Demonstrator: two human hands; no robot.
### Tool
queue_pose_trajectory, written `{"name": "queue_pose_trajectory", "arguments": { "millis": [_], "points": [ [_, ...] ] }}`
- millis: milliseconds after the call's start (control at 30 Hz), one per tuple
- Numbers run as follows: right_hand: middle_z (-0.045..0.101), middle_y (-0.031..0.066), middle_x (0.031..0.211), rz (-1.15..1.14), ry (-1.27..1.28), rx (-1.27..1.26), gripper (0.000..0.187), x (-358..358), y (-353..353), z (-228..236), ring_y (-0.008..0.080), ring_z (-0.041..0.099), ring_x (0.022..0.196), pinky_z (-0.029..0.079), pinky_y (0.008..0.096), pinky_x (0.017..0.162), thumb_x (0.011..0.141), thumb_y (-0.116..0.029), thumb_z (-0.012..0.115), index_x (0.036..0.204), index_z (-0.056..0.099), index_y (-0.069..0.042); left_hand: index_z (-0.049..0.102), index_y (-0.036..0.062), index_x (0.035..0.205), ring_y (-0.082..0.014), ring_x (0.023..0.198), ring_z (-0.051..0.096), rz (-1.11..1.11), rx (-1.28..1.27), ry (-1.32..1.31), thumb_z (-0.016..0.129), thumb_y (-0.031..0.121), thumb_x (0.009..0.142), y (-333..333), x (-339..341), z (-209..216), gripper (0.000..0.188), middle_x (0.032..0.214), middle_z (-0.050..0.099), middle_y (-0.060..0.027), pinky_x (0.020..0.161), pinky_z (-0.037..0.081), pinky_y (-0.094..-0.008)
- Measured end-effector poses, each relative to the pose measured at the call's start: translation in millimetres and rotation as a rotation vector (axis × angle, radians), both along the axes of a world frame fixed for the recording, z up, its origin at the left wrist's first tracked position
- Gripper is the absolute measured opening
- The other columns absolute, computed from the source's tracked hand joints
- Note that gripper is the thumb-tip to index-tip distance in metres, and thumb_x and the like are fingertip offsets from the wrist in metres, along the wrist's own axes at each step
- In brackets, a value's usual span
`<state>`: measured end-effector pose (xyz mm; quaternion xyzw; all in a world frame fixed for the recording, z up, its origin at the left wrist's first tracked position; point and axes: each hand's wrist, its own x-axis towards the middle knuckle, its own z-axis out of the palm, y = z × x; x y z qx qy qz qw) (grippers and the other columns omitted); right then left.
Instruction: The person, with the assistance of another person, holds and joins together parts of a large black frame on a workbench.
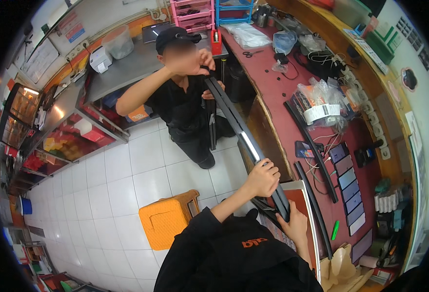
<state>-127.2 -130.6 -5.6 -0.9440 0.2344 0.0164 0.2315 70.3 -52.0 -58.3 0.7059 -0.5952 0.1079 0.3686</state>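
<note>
A long dark grey grooved strip point(229, 109) slants from a co-worker in black down to me, with a shiny patch along its middle. My left hand point(263, 178) is closed around it just below that patch. At the strip's near end, my right hand point(295, 224) grips its edge, some fingers hidden beneath. The co-worker's raised hand point(207, 61) touches the far end, and their other hand point(213, 91) is just below, next to a second dark strip point(212, 127) that hangs upright.
On the red tabletop point(273, 104) to the right lie a long black strip point(308, 146), another curved one point(314, 207), a row of several phones point(352, 190), a green marker point(335, 229), cables and plastic bags. An orange woven-pattern stool point(168, 221) stands on the white-tiled floor at left.
</note>
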Motion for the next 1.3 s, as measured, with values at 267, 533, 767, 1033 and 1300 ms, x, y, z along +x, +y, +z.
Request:
{"name": "queue_pose_trajectory", "arguments": {
  "millis": [267, 533, 767, 1033, 1300],
  "points": [
    [0.063, 0.0203, 0.078, 0.015, -0.041, 0.017, 0.054, -0.4, 0.6, 0.0, 0.0389, 0.063, 0.072, 0.048, 0.0450, 0.060, 0.076, -0.032, 0.068, 0.118, 0.046, -0.004, 0.060, 0.0059, 0.069, -0.0245, 0.080, 0.055, 0.015, -0.016, 0.001, 0.060, 0.017, 0.068, 4.3, -0.5, 3.0, 0.011, 0.074, 0.057, -0.0067, 0.088, 0.041, -0.0393],
    [0.063, 0.0207, 0.084, 0.023, 0.013, 0.022, 0.056, -4.2, 1.7, -1.8, 0.0382, 0.063, 0.073, 0.049, 0.0441, 0.061, 0.076, -0.033, 0.068, 0.116, 0.046, -0.002, 0.060, 0.0062, 0.071, -0.0245, 0.079, 0.055, 0.000, 0.006, -0.004, 0.060, 0.016, 0.068, 7.1, -2.2, 4.8, 0.010, 0.075, 0.057, -0.0063, 0.086, 0.042, -0.0396],
    [0.065, 0.0192, 0.090, 0.032, 0.001, 0.016, 0.055, 1.6, -2.9, -0.6, 0.0367, 0.064, 0.074, 0.050, 0.0453, 0.062, 0.079, -0.036, 0.065, 0.119, 0.045, -0.004, 0.060, 0.0053, 0.071, -0.0254, 0.081, 0.055, -0.004, 0.018, -0.009, 0.058, 0.018, 0.070, 3.9, 3.3, 5.8, 0.012, 0.075, 0.056, -0.0079, 0.089, 0.041, -0.0407],
    [0.065, 0.0203, 0.091, -0.007, 0.004, 0.022, 0.054, -2.4, -0.4, 0.9, 0.0366, 0.064, 0.074, 0.050, 0.0448, 0.062, 0.079, -0.036, 0.065, 0.120, 0.045, -0.005, 0.059, 0.0063, 0.072, -0.0250, 0.080, 0.055, -0.029, 0.031, -0.006, 0.058, 0.016, 0.068, 3.3, 0.5, 7.9, 0.010, 0.077, 0.057, -0.0063, 0.085, 0.041, -0.0403],
    [0.064, 0.0188, 0.095, 0.025, 0.019, 0.042, 0.056, -4.3, 4.0, 2.7, 0.0374, 0.064, 0.071, 0.051, 0.0454, 0.061, 0.078, -0.037, 0.065, 0.119, 0.045, -0.006, 0.060, 0.0074, 0.073, -0.0243, 0.080, 0.056, 0.007, 0.057, -0.006, 0.059, 0.018, 0.069, 9.1, -0.5, 5.8, 0.011, 0.075, 0.056, -0.0057, 0.087, 0.040, -0.0409]
  ]
}}
